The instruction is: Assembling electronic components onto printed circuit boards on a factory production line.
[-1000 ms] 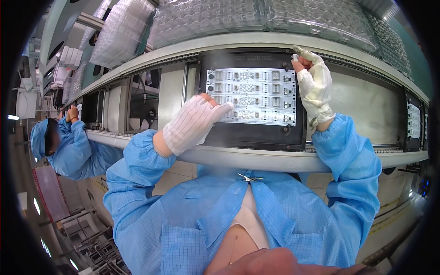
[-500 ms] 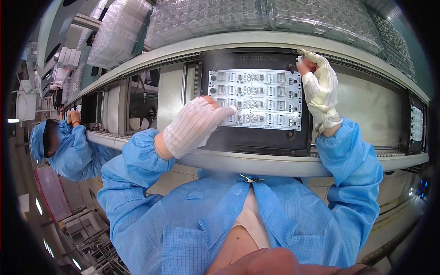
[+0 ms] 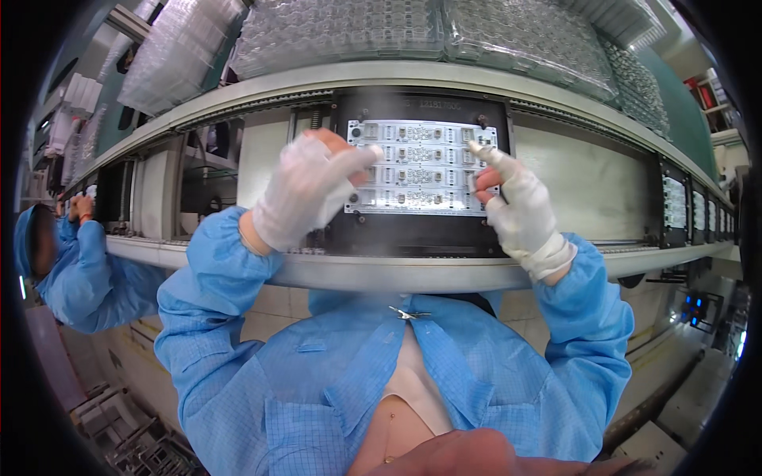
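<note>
A white circuit board panel, with several rows of small parts, lies in a black carrier in front of me. My left hand, in a white glove with some bare fingertips, hovers over the panel's left edge. Motion smears its fingers, and whether it holds anything is unclear. Gloved in the same way, my right hand is at the panel's right edge, thumb and bare fingertips drawn together. What sits between them is too small to name. A dark round part shows at the panel's upper left corner.
The carrier sits on a conveyor between a near metal rail and a far one. Stacked clear plastic trays stand beyond. Other carriers with boards are at the right. Another person in blue works at the far left.
My right hand has come down from the carrier's upper right corner to the panel's right edge. My left hand has lifted and drawn left off the panel's lower rows. The view has shifted slightly.
</note>
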Available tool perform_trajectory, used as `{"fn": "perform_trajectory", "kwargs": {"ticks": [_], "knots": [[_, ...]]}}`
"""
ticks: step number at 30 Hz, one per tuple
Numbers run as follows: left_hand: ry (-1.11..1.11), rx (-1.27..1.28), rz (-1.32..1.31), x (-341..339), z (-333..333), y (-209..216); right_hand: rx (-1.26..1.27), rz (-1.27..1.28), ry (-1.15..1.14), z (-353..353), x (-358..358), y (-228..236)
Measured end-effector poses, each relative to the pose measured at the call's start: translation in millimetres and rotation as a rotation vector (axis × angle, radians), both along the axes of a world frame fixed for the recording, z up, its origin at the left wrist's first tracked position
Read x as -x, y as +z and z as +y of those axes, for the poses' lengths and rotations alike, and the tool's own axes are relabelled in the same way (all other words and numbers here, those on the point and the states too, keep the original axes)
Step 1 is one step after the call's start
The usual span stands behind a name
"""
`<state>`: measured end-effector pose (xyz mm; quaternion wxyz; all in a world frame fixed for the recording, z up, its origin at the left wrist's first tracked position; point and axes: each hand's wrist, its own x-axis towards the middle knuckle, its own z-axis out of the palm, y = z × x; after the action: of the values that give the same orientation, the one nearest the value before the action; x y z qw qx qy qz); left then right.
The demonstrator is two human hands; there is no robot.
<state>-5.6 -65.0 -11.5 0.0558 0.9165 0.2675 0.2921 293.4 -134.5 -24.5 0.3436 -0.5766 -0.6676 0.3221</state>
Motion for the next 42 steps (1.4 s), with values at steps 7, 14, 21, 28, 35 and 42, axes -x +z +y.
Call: {"fn": "perform_trajectory", "kwargs": {"ticks": [7,14,21,28,35,42], "knots": [[-0.017,-0.051,-0.166,0.5,34.2,-19.7,-0.299,-0.495,0.23,-10.0,4.7,8.8],[-0.013,0.041,-0.166,10.1,34.7,-30.6,-0.316,-0.604,0.291,-9.0,-3.3,13.2],[-0.047,0.068,-0.113,15.5,32.7,-28.5,-0.247,-0.623,0.345,-5.2,-4.5,19.0],[-0.051,0.068,-0.071,18.9,31.3,-29.3,-0.166,-0.606,0.297,-2.1,7.6,27.9],[0.0,-0.013,-0.099,-8.2,33.0,-21.3,-0.349,-0.682,0.287,-12.7,4.1,5.5],[0.067,-0.25,0.159,-44.2,37.2,-24.3,-0.357,-0.574,0.179,1.0,-10.6,15.3]]}}
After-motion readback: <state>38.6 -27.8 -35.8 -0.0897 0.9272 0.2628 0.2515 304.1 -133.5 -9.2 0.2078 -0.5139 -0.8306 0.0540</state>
